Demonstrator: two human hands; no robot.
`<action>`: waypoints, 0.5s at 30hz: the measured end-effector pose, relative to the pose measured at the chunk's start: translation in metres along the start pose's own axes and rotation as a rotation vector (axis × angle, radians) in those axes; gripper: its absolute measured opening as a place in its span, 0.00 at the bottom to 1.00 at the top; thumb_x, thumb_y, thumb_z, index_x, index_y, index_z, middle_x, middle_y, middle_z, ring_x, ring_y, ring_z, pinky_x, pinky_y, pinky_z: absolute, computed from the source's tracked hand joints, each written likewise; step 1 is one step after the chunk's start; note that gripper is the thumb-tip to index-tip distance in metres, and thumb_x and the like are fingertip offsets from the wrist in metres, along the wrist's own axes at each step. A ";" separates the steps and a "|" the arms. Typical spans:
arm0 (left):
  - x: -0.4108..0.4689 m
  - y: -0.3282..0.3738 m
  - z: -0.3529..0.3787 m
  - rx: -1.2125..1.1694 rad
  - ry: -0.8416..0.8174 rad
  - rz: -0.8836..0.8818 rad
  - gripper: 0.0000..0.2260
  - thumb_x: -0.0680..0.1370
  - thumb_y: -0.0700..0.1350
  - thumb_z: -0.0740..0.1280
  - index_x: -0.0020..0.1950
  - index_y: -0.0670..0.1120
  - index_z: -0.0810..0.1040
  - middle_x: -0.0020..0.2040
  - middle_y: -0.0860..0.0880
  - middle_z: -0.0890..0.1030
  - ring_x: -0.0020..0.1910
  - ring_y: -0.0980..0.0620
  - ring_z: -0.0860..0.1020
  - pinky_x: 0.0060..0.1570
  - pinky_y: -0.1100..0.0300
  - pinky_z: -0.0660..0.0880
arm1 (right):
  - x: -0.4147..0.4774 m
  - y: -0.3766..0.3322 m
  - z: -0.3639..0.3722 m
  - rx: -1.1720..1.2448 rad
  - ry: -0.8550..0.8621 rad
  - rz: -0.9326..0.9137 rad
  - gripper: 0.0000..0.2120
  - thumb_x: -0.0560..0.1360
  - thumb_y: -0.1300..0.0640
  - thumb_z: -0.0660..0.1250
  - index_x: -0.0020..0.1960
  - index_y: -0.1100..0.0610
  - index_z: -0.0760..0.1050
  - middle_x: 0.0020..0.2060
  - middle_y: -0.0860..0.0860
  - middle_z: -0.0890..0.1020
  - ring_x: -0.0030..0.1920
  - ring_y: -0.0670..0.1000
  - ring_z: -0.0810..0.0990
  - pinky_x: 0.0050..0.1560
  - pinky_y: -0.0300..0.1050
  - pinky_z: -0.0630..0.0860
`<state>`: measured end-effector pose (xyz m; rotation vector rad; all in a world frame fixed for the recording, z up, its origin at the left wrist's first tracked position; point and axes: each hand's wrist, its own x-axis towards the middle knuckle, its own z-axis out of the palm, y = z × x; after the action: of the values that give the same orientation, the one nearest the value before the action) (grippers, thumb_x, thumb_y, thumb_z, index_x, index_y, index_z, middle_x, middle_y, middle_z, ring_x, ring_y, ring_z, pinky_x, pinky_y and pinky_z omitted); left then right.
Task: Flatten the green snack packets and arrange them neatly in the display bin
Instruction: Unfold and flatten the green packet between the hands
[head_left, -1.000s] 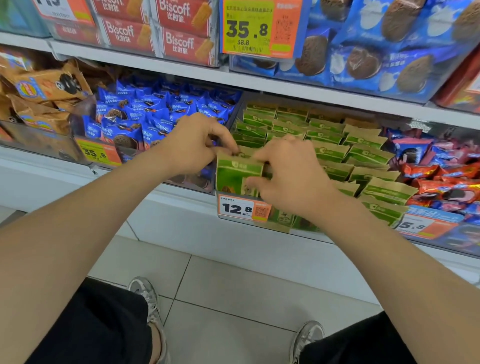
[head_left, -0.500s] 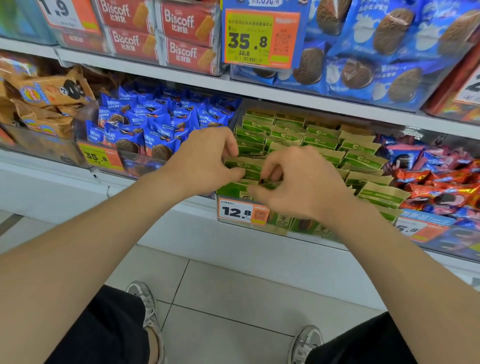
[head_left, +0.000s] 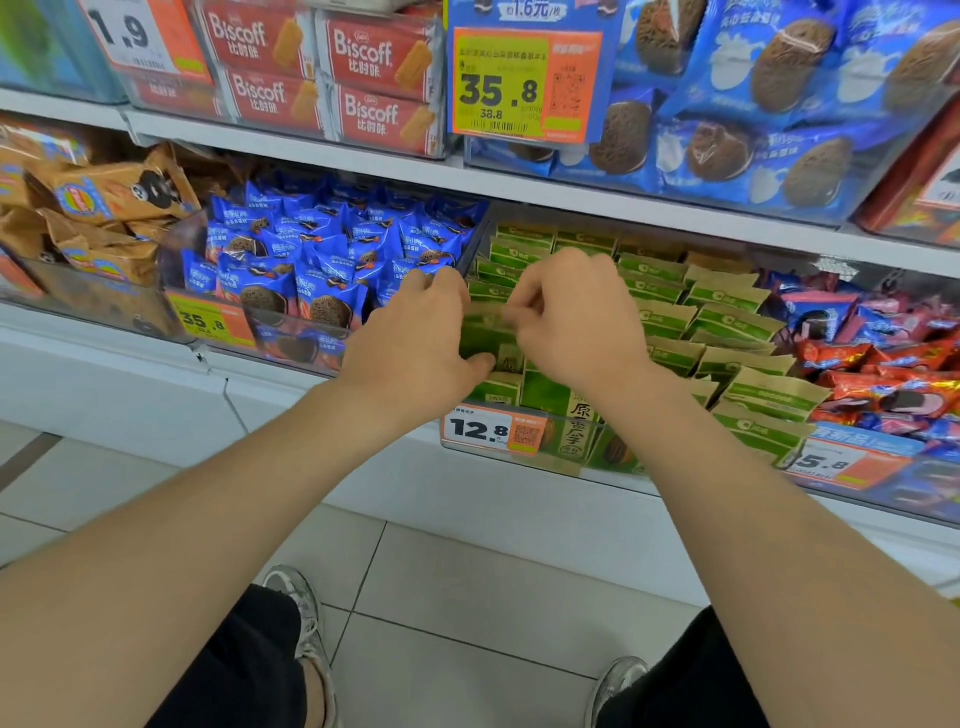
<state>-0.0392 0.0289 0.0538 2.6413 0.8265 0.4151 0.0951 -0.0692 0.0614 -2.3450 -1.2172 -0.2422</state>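
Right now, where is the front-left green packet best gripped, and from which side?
Pinch its flat top edge from above, probably: the green packet stands roughly upright, packed against neighbours in the display bin, so only that edge is free.

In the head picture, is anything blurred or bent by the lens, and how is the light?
Head view: the green packet between the left hand and the right hand is smeared by motion; the 12.8 price tag reads sharp; the white shelf edge curves slightly from the wide lens; light is even, without hard shadows.
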 end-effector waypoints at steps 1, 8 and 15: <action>-0.001 0.001 0.001 0.011 0.004 -0.007 0.28 0.74 0.57 0.78 0.66 0.49 0.69 0.60 0.48 0.72 0.54 0.36 0.79 0.54 0.39 0.79 | 0.000 0.000 -0.001 0.030 0.060 0.013 0.04 0.80 0.55 0.73 0.45 0.51 0.81 0.40 0.50 0.83 0.41 0.54 0.83 0.42 0.52 0.83; -0.009 -0.001 0.001 0.042 -0.056 -0.024 0.26 0.78 0.58 0.74 0.64 0.46 0.67 0.58 0.46 0.70 0.57 0.33 0.78 0.55 0.38 0.78 | -0.005 -0.004 -0.023 0.283 0.499 -0.061 0.01 0.85 0.63 0.61 0.56 0.61 0.71 0.41 0.52 0.80 0.35 0.54 0.76 0.33 0.46 0.65; -0.011 -0.009 -0.008 -0.078 0.061 -0.035 0.11 0.82 0.48 0.68 0.64 0.48 0.75 0.53 0.49 0.81 0.57 0.42 0.79 0.56 0.47 0.76 | -0.019 -0.003 -0.047 0.381 0.705 -0.113 0.06 0.85 0.64 0.60 0.55 0.64 0.75 0.37 0.45 0.74 0.35 0.45 0.70 0.37 0.33 0.63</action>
<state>-0.0552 0.0311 0.0561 2.5497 0.8562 0.5099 0.0847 -0.1047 0.0958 -1.6444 -0.9310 -0.7320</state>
